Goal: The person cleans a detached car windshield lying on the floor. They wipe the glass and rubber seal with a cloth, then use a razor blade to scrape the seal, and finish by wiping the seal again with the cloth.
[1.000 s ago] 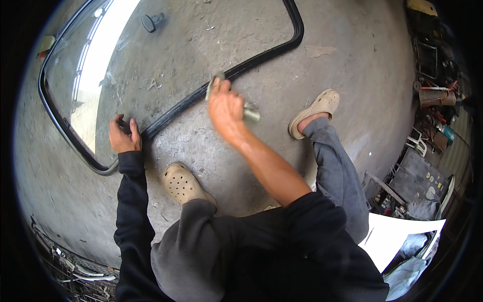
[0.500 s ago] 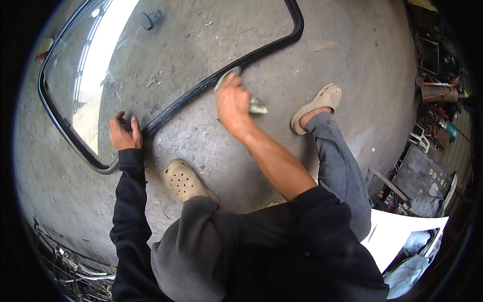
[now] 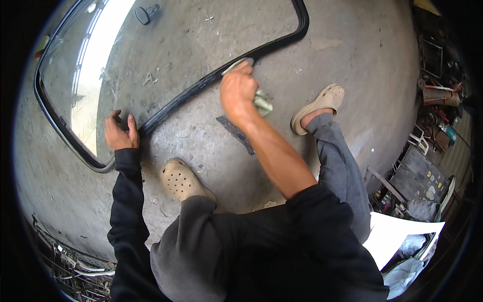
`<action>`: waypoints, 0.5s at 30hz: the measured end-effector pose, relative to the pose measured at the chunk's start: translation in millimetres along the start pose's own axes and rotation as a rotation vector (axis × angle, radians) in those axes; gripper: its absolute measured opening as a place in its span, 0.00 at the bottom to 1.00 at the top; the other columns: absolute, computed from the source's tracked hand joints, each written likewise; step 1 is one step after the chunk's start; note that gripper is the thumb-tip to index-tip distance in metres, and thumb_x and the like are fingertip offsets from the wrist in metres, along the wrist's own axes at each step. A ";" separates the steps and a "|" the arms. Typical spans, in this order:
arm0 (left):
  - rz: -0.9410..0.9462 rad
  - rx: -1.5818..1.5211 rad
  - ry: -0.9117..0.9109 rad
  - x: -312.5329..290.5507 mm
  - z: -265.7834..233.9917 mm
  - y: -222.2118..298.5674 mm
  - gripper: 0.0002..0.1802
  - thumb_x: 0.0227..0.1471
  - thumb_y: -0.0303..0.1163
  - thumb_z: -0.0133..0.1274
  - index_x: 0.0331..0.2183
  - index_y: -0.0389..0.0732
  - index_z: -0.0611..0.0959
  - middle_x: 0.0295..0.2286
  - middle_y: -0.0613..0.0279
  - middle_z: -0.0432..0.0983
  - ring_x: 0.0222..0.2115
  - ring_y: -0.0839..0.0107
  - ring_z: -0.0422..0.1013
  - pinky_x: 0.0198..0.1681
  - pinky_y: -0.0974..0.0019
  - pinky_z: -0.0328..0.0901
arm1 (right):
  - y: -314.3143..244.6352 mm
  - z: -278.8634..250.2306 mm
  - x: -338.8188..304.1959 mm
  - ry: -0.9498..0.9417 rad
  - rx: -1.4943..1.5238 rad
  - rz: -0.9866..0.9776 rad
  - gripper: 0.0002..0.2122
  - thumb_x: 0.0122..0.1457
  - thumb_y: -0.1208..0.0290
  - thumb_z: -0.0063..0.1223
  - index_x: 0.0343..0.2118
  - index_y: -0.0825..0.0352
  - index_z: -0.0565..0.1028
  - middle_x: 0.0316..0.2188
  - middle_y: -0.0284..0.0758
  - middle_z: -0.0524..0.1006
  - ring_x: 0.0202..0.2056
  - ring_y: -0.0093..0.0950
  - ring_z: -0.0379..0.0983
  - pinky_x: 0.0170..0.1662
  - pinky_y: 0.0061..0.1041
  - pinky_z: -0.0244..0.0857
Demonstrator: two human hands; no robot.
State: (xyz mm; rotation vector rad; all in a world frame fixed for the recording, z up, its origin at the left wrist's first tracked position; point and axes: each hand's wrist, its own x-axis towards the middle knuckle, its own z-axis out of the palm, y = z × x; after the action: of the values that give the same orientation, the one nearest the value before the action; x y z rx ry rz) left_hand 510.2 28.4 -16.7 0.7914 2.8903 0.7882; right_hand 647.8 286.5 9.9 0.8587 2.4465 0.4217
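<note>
A large pane of vehicle glass with a black rubber seal round its edge lies on the concrete floor. My right hand is closed round a pale greenish cloth, pressing part of it on the seal along the near edge. The cloth's loose end hangs out beside the hand. At the near left corner my left hand rests over the edge, thumb and fingers apart, fingertips on the glass. A small dark rear-view mirror shows within the pane's outline near the top.
A dark flat strip lies on the floor by my right forearm. My feet in beige clogs stand near the pane. Tools and clutter line the right side, with a white sheet at lower right. Metal parts sit at lower left.
My right hand with the cloth has slid a little up and right along the seal. More of the dark floor strip shows beside the forearm. My left hand stays at the corner.
</note>
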 end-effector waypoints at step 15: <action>0.024 0.006 -0.008 1.1 -2.1 -0.8 0.16 0.44 0.36 0.55 0.37 0.40 0.75 0.27 0.57 0.69 0.28 0.60 0.68 0.33 0.61 0.62 | 10.4 -3.3 -13.2 -0.026 0.192 -0.027 0.21 0.51 0.72 0.49 0.44 0.85 0.64 0.26 0.38 0.69 0.19 0.19 0.71 0.14 0.20 0.64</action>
State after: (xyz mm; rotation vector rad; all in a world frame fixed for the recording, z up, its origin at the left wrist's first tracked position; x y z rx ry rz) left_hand 508.5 27.3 -15.3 0.8301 2.8834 0.7771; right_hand 659.9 285.4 22.0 0.9019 2.5008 0.1657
